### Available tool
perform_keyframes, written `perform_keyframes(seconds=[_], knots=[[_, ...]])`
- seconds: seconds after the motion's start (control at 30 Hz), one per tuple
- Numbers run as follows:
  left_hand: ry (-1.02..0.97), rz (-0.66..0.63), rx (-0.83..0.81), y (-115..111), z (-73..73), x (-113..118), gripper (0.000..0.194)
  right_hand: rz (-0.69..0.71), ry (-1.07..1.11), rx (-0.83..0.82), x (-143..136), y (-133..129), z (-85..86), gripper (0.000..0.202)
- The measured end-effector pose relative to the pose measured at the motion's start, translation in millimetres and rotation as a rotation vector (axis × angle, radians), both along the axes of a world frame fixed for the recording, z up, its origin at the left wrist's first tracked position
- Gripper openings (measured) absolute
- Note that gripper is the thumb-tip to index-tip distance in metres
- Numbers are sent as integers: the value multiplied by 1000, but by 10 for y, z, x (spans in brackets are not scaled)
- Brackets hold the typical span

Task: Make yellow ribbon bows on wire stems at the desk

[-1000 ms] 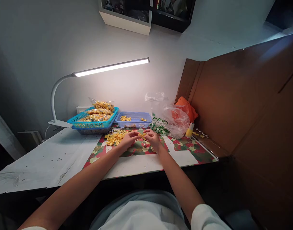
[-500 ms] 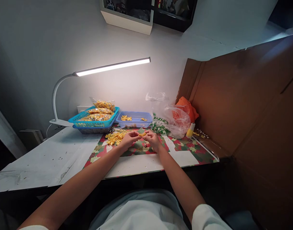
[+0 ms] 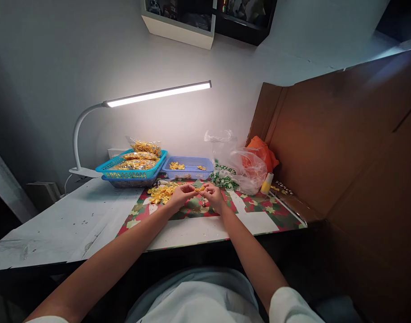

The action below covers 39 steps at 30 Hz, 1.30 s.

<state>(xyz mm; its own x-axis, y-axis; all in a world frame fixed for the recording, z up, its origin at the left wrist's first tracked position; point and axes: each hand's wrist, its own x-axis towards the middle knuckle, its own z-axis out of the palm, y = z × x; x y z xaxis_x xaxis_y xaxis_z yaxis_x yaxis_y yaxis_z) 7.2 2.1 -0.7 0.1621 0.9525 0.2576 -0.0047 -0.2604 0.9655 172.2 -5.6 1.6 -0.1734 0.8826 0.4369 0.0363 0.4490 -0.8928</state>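
Observation:
Between my two hands is a small yellow ribbon piece [image 3: 200,189], pinched from both sides over the patterned sheet. My left hand [image 3: 182,195] has its fingertips closed on the left end. On the right end the fingertips of my right hand [image 3: 213,195] are pressed together. A pile of yellow ribbon pieces [image 3: 161,194] lies just left of my left hand. Small shiny beads [image 3: 203,203] rest on the sheet below the held piece. The piece's finer shape is too small to make out.
A teal basket [image 3: 106,171] holds bagged yellow pieces; a blue-purple basket [image 3: 192,175] has a few loose ones. Plastic bags [image 3: 247,172] and a yellow bottle [image 3: 266,183] stand right, beside a tall cardboard wall [image 3: 340,134]. A lamp [image 3: 158,94] hangs over the table [image 3: 67,224].

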Motion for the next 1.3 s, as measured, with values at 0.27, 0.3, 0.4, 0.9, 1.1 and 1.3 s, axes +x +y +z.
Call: perform_keyframes(seconds=[0.27, 0.3, 0.4, 0.9, 1.1, 1.3], knots=[[-11, 22, 6, -24, 25, 14, 36, -15, -18, 31, -3, 17, -10, 31], [-9, 22, 8, -25, 25, 14, 36, -19, -23, 39, -2, 17, -11, 30], [11, 25, 21, -13, 11, 9, 35, -48, -53, 104, -4, 5, -9, 28], [27, 49, 33, -5, 0, 8, 31, -209, -199, 383, -54, -66, -14, 26], [-29, 40, 10, -31, 26, 17, 28, -212, -195, 389, -52, -68, -10, 27], [-46, 33, 2, -31, 26, 15, 27, -217, -203, 411, -57, -67, -13, 26]])
